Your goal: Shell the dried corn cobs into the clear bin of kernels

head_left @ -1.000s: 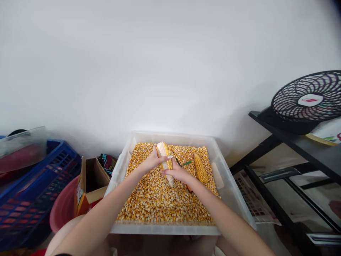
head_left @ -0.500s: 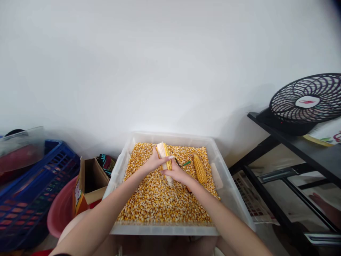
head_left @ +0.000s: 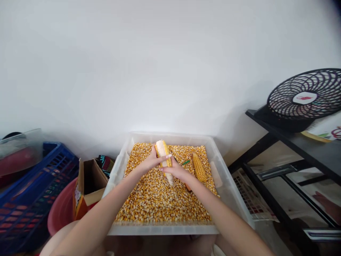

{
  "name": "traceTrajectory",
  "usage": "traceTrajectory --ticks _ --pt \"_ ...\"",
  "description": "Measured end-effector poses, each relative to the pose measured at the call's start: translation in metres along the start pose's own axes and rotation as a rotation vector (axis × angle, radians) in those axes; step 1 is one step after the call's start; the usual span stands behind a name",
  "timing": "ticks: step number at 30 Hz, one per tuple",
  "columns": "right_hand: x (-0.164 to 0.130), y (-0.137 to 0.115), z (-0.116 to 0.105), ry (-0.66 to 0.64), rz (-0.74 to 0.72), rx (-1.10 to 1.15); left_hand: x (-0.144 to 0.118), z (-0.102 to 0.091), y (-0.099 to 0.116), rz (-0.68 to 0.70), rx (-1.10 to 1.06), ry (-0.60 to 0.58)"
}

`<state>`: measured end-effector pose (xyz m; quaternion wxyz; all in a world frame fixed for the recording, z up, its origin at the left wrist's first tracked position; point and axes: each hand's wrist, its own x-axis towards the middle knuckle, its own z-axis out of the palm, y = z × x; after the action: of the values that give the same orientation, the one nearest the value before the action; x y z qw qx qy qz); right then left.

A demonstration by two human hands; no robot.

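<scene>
Between my two hands is a partly shelled corn cob (head_left: 162,148), with a bare pale strip along its upper face and yellow kernels at its sides. My left hand (head_left: 151,161) wraps its far left side, thumb laid across the cob. Lower down, my right hand (head_left: 176,169) grips it from the right. The cob tilts above loose corn kernels (head_left: 160,206) that fill a translucent plastic bin (head_left: 162,230). To the right of my hands a full ear of corn (head_left: 199,168) lies on the kernels. A green-tipped tool (head_left: 185,162) is partly hidden behind my right hand.
Left of the bin stand an open cardboard box (head_left: 93,177), a pink basin (head_left: 60,209) and a blue plastic crate (head_left: 29,199). At the right, a black fan (head_left: 305,97) rests on a dark-framed table (head_left: 287,142). A white wall (head_left: 170,71) rises behind the bin.
The cob has turned slightly in my hands, showing more of its bare pale face. Both hands keep their hold in nearly the same place.
</scene>
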<state>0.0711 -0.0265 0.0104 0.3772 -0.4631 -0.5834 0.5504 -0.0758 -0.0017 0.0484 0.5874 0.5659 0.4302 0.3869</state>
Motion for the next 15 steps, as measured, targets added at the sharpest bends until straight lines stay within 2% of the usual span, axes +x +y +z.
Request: traceTrajectory --ticks 2,4,8,10,11,13,15 --pt "0.001 0.003 0.004 0.023 -0.005 -0.067 0.001 0.005 -0.004 -0.023 0.011 0.073" --pt "0.001 0.004 0.007 0.031 0.004 -0.077 0.002 0.008 -0.006 -0.028 -0.014 0.074" --pt "0.000 -0.003 0.008 -0.087 0.043 0.150 0.006 0.004 -0.005 0.084 -0.041 0.132" --pt "0.003 -0.007 0.005 -0.099 0.059 0.251 0.007 -0.001 -0.004 0.093 -0.048 0.172" --pt "0.005 -0.009 0.003 -0.051 0.061 0.259 0.007 -0.002 -0.004 0.074 -0.045 0.168" --pt "0.009 -0.012 -0.003 0.116 0.032 0.221 0.006 -0.002 -0.004 0.024 -0.033 0.087" --pt "0.012 -0.013 -0.008 0.249 -0.020 0.191 0.002 0.005 -0.005 -0.020 -0.026 -0.092"
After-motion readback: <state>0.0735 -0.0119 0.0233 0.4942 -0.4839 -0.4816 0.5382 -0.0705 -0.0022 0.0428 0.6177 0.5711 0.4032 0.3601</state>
